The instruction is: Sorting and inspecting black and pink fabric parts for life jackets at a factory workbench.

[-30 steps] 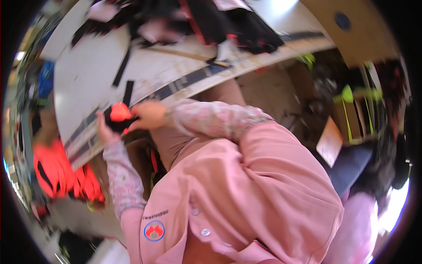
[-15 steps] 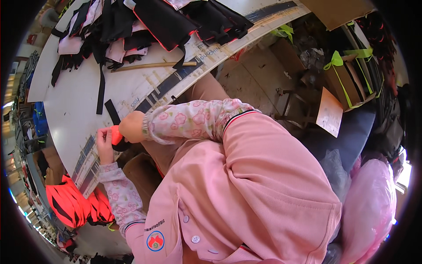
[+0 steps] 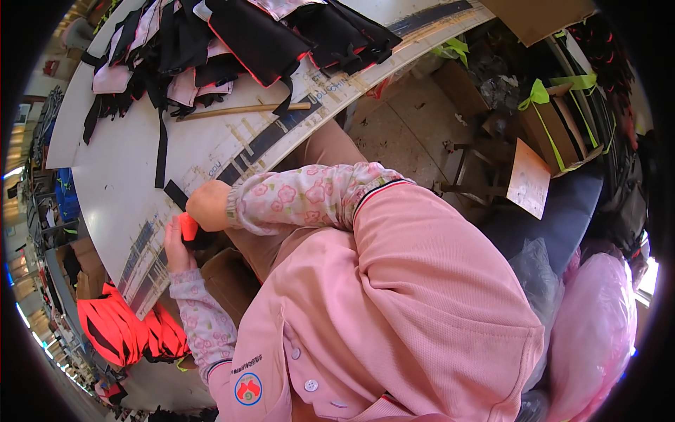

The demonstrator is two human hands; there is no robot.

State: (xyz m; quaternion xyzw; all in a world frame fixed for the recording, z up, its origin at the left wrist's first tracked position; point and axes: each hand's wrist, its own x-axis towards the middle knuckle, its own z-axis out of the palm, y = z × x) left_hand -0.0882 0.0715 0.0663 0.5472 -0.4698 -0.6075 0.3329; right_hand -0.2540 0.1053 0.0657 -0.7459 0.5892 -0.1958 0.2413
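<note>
An orange-and-black fabric piece is between the person's 2 hands at the near edge of a white table, its orange part toward the tabletop and its dark part below. The right hand is curled over the piece from the right and has hold of it; its fingertips are hidden, so how tightly they close cannot be told. The left hand has its fingers nearly straight against the orange left side; whether it pinches the cloth cannot be told. 1 black strap juts past the right hand over the tabletop. Farther up lies 1 thin wooden stick, just below a heap of black fabric panels with orange edging. Striped orange-and-black garments are bunched beyond the table's left corner. On the right are a cardboard carton and, lower, a pink plastic bag.
</note>
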